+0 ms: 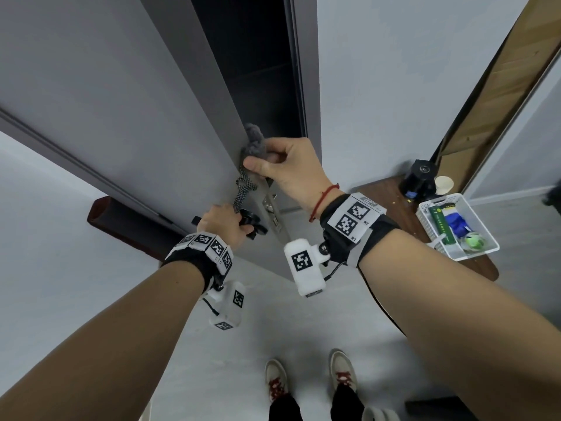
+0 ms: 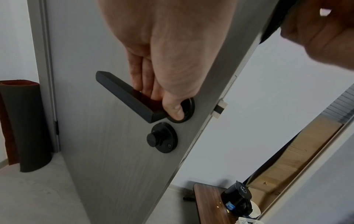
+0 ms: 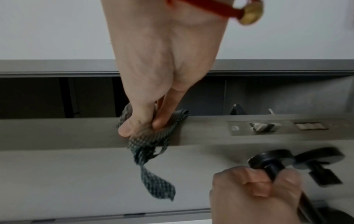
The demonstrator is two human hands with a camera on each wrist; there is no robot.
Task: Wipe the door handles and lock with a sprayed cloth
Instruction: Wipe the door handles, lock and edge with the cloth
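Hands: I have my left hand (image 1: 226, 223) wrapped round the black door handle (image 2: 126, 94), fingers over the bar and thumb by its round base; my right hand (image 1: 291, 168) pinches the cloth (image 1: 249, 161) between thumb and fingers against the door edge (image 3: 76, 131).
Nearest: the left hand, low and nearer me, steadying the door.
Cloth: bunched on the narrow edge above the handle, with a checked tail hanging loose down the door's face.
Lock: the metal latch plate (image 3: 256, 127) sits on the same edge, lower down, between the cloth and the handle.
Thumb-turn: a black knob (image 2: 162, 138) just below the handle on the door's left face.
Axis: the edge runs up and down; the handle bar points left, away from it.
Judgement: I'd slide the cloth straight down the edge to reach the latch; the right hand is the closer one.
Far: a dark gap behind the open door.
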